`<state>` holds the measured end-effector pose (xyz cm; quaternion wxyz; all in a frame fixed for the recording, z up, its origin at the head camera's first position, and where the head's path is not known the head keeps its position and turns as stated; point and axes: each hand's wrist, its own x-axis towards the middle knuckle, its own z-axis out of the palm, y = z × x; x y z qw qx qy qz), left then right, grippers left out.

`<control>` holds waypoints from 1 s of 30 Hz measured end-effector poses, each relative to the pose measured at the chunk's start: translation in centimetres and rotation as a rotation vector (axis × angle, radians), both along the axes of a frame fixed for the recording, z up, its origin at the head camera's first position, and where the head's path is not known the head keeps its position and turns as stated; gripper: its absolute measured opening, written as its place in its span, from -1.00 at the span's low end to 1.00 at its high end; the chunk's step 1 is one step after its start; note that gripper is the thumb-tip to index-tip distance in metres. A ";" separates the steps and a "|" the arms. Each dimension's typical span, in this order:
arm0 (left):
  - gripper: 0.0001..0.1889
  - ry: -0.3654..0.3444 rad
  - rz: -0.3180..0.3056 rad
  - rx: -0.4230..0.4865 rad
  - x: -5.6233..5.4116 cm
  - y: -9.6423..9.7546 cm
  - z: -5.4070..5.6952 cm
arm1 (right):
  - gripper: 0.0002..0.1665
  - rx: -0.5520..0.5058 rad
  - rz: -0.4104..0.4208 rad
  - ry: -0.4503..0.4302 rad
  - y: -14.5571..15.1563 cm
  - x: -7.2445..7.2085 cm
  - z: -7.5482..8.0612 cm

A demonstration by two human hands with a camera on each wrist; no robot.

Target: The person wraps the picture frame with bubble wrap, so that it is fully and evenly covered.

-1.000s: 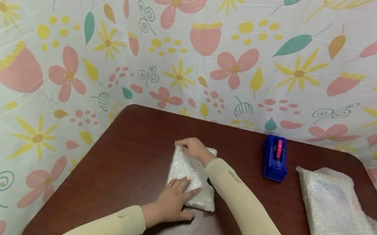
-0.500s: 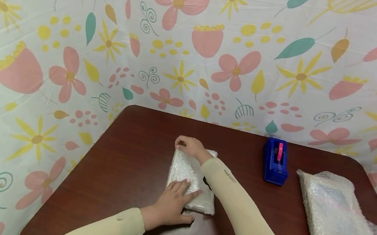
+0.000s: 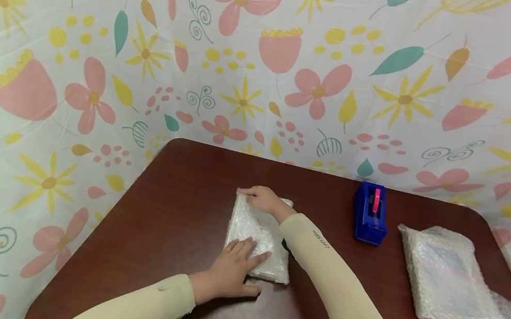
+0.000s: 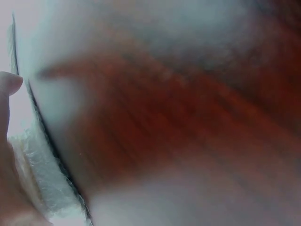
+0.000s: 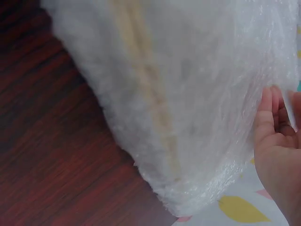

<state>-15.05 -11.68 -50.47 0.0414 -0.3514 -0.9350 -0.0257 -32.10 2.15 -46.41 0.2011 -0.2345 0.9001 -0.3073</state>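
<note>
A flat package in bubble wrap [image 3: 271, 234] lies on the brown table, its far end turned away from me. Spread fingers of my left hand [image 3: 231, 271] rest on its near left part, thumb out over the tabletop. At the far left corner, my right hand [image 3: 262, 200] pinches the edge of the wrap. Up close in the right wrist view, curled fingers of the right hand [image 5: 277, 132] meet the clear wrap's edge, and a tan strip [image 5: 150, 89] runs along the package. The left wrist view is mostly blurred, with the wrap [image 4: 51, 179] at its left edge.
A blue tape dispenser [image 3: 370, 213] with a pink core stands at the back right. Another bubble-wrapped bundle [image 3: 448, 284] lies at the right, a loose flap hanging toward the table's edge. A flowered cloth [image 3: 245, 75] hangs behind the table [image 3: 160, 222].
The fingers of my right hand were looped above the far left corner half a second ago and now lie lower and flatter at it. My left hand has stayed on the package.
</note>
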 end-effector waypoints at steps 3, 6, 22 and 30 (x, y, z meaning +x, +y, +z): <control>-0.20 -0.037 0.011 -0.008 -0.1 0.0 0.2 | -0.49 0.019 0.054 0.019 0.0 0.1 -0.2; -0.20 -0.060 0.021 -0.001 -0.1 -0.1 0.2 | -0.50 0.049 0.084 0.053 0.1 0.2 -0.5; -0.20 -0.061 0.018 0.039 0.1 0.0 0.3 | -0.29 0.092 0.168 0.112 1.5 2.2 -0.5; -0.16 -0.130 0.033 0.024 0.1 0.5 0.5 | -0.21 0.146 0.197 0.219 1.8 2.5 -1.2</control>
